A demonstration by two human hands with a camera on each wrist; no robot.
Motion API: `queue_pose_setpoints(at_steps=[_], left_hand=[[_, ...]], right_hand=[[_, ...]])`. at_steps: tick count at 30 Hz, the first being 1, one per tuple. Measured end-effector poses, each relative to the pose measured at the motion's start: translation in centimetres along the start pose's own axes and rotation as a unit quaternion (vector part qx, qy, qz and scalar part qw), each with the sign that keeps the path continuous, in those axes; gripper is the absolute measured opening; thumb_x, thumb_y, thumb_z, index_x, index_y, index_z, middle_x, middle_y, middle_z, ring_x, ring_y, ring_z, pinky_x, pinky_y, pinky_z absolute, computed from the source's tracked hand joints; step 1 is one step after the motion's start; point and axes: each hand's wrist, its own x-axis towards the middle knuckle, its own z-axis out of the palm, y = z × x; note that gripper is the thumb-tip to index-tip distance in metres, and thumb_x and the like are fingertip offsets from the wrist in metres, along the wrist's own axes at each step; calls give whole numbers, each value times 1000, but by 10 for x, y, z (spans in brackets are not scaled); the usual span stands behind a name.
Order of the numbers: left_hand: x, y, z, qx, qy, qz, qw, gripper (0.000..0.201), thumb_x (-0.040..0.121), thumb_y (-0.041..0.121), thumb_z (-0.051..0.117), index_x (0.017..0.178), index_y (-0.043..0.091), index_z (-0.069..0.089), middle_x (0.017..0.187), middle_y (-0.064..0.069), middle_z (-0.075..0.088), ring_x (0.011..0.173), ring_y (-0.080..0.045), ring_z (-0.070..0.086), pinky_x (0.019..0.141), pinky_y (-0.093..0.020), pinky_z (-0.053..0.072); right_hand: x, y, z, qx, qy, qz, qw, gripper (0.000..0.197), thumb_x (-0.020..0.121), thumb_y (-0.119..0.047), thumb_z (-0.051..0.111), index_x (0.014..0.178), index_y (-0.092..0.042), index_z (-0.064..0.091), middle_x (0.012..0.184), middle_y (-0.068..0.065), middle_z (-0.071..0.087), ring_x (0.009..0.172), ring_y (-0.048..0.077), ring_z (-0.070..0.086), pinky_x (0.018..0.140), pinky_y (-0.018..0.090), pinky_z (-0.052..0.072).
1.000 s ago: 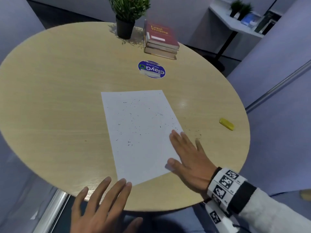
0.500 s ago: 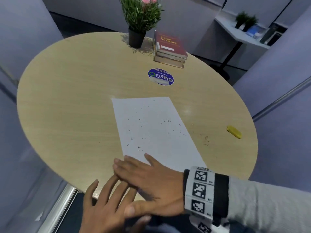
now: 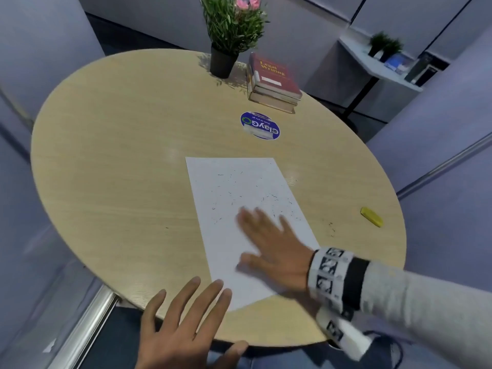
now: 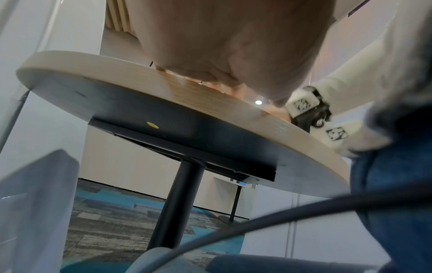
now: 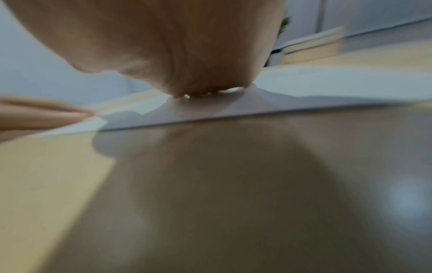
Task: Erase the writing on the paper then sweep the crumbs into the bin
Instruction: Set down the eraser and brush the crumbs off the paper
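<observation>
Right hand (image 3: 277,251) flat on paper (image 3: 239,195)

— What am I wearing on the right arm?
— I see a pale grey knit sleeve (image 3: 426,302), a black cuff, a white wristband (image 3: 328,272) printed with black square markers.
— Legs?
— Blue jeans (image 4: 397,203).

Office meeting nook. A round wood-laminate table (image 3: 111,161) on a black pedestal leg (image 4: 177,205) is enclosed by grey-blue partition panels (image 3: 452,123). A potted plant (image 3: 231,35), a stack of books (image 3: 274,83) topped by one titled "Legal Writing", and a round blue sticker (image 3: 260,125) are set on it. Patterned carpet tiles (image 4: 112,227) and a wall-side shelf (image 3: 378,65) with small plants are seen.
</observation>
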Motion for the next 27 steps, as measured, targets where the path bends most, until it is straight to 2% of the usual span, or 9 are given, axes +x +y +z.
queue_pose_setpoints(at_steps=[3, 7, 9, 13, 16, 19, 23, 25, 27], left_hand=[[0, 0, 1, 4, 25, -4, 1000, 65, 88, 71, 34, 99, 27, 80, 113, 8, 73, 114, -16, 55, 94, -46, 38], [1, 4, 2, 6, 8, -17, 1000, 66, 89, 70, 31, 91, 26, 80, 110, 7, 74, 115, -17, 53, 103, -44, 31], [2, 5, 2, -2, -1, -20, 1000, 67, 88, 71, 30, 89, 27, 80, 109, 6, 74, 116, -17, 53, 109, -41, 26], [2, 0, 6, 2, 28, -21, 999, 62, 85, 73, 33, 110, 31, 71, 110, 11, 73, 112, -15, 56, 110, -38, 26], [3, 0, 11, 4, 72, -15, 997, 59, 84, 74, 31, 112, 32, 62, 107, 11, 74, 109, -15, 57, 102, -43, 31], [4, 1, 16, 10, 85, -13, 996, 58, 86, 74, 29, 111, 33, 61, 104, 12, 74, 108, -13, 57, 102, -42, 30], [2, 0, 17, 8, 72, -2, 997, 59, 85, 74, 30, 113, 32, 61, 108, 11, 73, 109, -13, 57, 108, -39, 27], [3, -1, 16, 3, 74, -4, 997, 58, 86, 74, 30, 112, 33, 61, 107, 12, 74, 108, -14, 60, 103, -41, 30], [3, 1, 14, 1, 70, 4, 998, 57, 86, 72, 32, 108, 33, 66, 106, 11, 74, 104, -19, 69, 99, -42, 34]], right_hand=[[-6, 29, -16, 7, 13, 96, 995, 109, 56, -92, -16, 145, -31, -28, 146, -14, -42, 137, 8, -37, 116, 55, -9], [-5, -46, -12, -20, -19, -110, 994, 85, 86, -73, 14, 148, -25, -20, 152, -10, -33, 140, 10, -33, 111, 46, -22], [2, -59, -5, 0, -33, -138, 990, 78, 90, -68, 18, 147, -32, -19, 152, -17, -29, 140, 6, -31, 110, 42, -24], [14, 21, -3, -9, 23, 52, 998, 78, 81, -78, 6, 143, -41, -24, 148, -23, -35, 139, 4, -31, 117, 49, -13], [5, 68, -17, 33, 32, 199, 979, 106, 59, -92, -12, 145, -33, -26, 150, -14, -37, 140, 10, -31, 116, 51, -12], [4, 37, -19, 22, 7, 108, 994, 115, 54, -93, -16, 146, -25, -27, 149, -8, -39, 137, 11, -36, 114, 46, -18], [6, -23, -5, 35, -36, -38, 998, 88, 73, -78, -3, 146, -33, -23, 150, -16, -35, 137, 3, -35, 111, 40, -24], [10, 4, -4, 37, 1, 27, 999, 87, 73, -82, -4, 145, -37, -23, 148, -19, -36, 138, 4, -34, 114, 47, -19], [9, 30, -18, 50, 21, 144, 988, 106, 58, -92, -15, 145, -33, -25, 148, -15, -38, 140, 9, -32, 115, 51, -15]])
